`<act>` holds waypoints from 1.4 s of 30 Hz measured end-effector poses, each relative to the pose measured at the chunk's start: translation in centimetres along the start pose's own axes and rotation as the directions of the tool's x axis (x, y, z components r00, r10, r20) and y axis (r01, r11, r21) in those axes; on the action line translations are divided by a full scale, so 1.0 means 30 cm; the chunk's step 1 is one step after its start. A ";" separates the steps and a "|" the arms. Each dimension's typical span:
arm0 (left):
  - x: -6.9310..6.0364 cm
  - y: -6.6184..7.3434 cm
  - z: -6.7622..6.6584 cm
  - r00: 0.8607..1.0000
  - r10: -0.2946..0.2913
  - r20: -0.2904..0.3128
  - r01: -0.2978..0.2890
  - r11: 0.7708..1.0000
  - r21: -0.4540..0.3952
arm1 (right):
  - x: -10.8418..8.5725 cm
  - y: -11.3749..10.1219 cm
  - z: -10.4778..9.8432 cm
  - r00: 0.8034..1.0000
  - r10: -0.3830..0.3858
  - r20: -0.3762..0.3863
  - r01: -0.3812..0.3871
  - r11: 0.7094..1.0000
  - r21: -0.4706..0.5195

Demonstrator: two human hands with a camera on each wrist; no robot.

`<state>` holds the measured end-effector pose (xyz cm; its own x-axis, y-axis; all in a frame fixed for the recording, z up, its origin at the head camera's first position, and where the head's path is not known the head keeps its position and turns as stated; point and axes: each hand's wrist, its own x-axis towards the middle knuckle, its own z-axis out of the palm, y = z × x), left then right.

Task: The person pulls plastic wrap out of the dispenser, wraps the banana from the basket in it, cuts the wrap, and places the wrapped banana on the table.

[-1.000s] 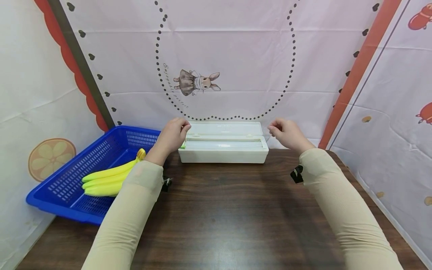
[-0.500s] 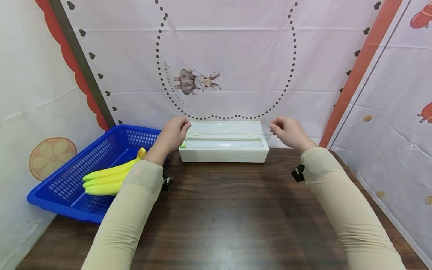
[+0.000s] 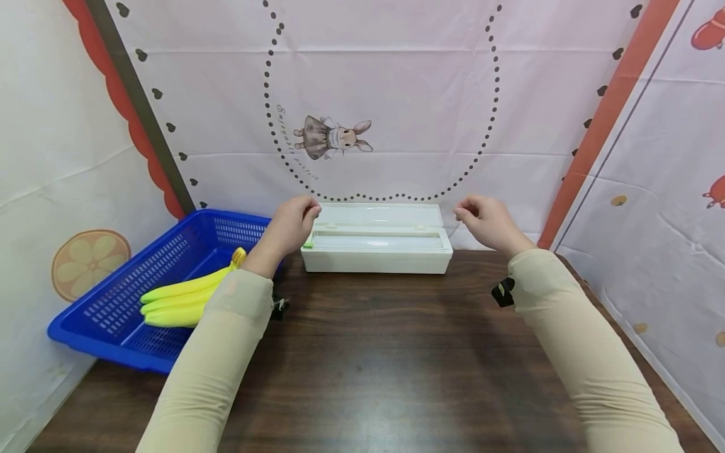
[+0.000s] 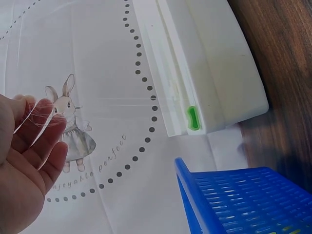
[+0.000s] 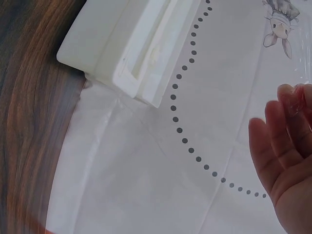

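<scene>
A white cling film dispenser box [image 3: 377, 261] stands at the back of the table, its lid [image 3: 385, 215] tipped back against the wall. A green slider [image 4: 193, 118] sits at its left end. My left hand [image 3: 289, 226], above the box's left end, pinches clear cling film [image 4: 43, 113] between thumb and fingers. Beyond the right end, my right hand [image 3: 487, 223] pinches the film's other side, bunched at the fingertips in the right wrist view. Being transparent, the film between the hands shows only as faint glints; its lower edge cannot be made out.
At the left a blue plastic basket [image 3: 127, 357] holds a bunch of yellow bananas [image 3: 181, 305], partly behind my left forearm. Dark wooden tabletop [image 3: 368, 352] lies in front of the box. Printed cloth walls [image 3: 391, 94] close off the back and both sides.
</scene>
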<state>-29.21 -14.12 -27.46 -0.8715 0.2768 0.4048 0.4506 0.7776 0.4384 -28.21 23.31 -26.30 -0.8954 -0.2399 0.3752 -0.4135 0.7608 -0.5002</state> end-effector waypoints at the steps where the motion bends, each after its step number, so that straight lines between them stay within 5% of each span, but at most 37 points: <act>1: -0.001 0.000 0.000 1.000 0.001 -0.002 -0.001 1.000 -0.001 | -0.001 0.000 -0.001 1.000 -0.002 -0.002 0.002 1.000 0.001; 42: -0.043 0.018 -0.014 0.999 0.024 -0.025 -0.025 0.998 -0.053 | -0.035 -0.010 0.005 1.000 -0.024 -0.014 0.026 0.994 0.109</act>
<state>-27.77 -14.30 -27.39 -0.8553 0.2808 0.4355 0.4821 0.7394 0.4700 -27.16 23.26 -26.66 -0.8825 -0.2497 0.3985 -0.4521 0.6842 -0.5723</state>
